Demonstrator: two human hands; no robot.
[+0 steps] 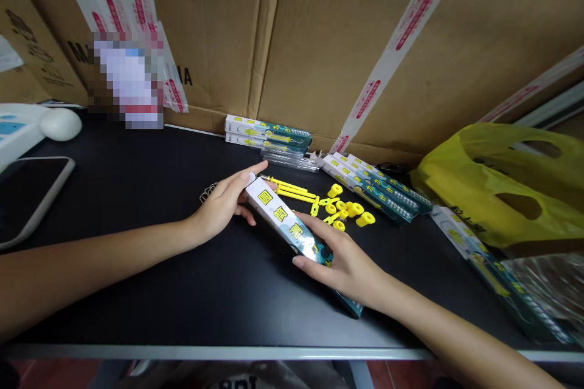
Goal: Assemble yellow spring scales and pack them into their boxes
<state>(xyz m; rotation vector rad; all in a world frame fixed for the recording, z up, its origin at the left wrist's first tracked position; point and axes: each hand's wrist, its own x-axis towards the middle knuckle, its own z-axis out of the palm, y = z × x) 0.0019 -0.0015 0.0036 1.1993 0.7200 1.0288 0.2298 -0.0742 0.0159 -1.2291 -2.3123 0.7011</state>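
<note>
My right hand (349, 261) grips a slim cardboard box (280, 216), white at the far end and dark green at the near end, with yellow characters. The box slants over the black table. At its white end is my left hand (223, 203), fingers stretched out and apart, touching the end flap. Just behind the box lie yellow plastic rods (294, 192) and several small yellow plastic parts (356, 208). Some thin metal wire loops (207, 192) show beside my left hand, partly hidden by it.
Similar boxes lie stacked at the back (269, 134), in a group to the right (371, 185) and farther right (497, 273). Clear plastic tubes (292, 160) lie near the back stack. A yellow bag (497, 188) sits right, a phone (31, 194) left. Large cartons (347, 24) wall the back.
</note>
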